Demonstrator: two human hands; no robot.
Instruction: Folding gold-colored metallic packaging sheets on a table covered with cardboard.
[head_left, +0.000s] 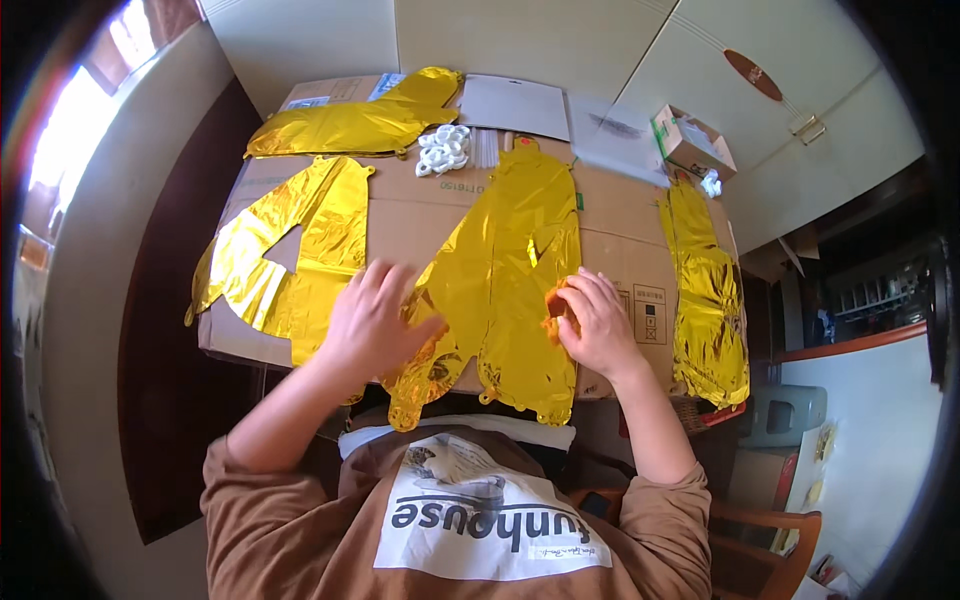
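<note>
A flat, uninflated gold foil balloon (490, 255) lies in front of me on the cardboard surface, its lower end reaching the near edge. My left hand (368, 318) is over its left side with thumb and fingers apart, slightly blurred, and holds nothing that I can see. Closed around a crumpled orange cloth (556, 305), my right hand (598, 322) rests at the balloon's right edge. Another flat gold balloon (335, 215) lies to the left, partly behind my left hand. One more gold balloon (360, 125) is spread at the far left, and a narrow, wrinkled one (705, 300) lies at the right.
Cardboard (420, 215) covers the table. Behind the middle balloon are a pile of white rings (443, 150) and a pale flat panel (515, 105). A small open box (692, 142) stands at the back right, against cabinet doors. A wooden chair (765, 520) is at the lower right.
</note>
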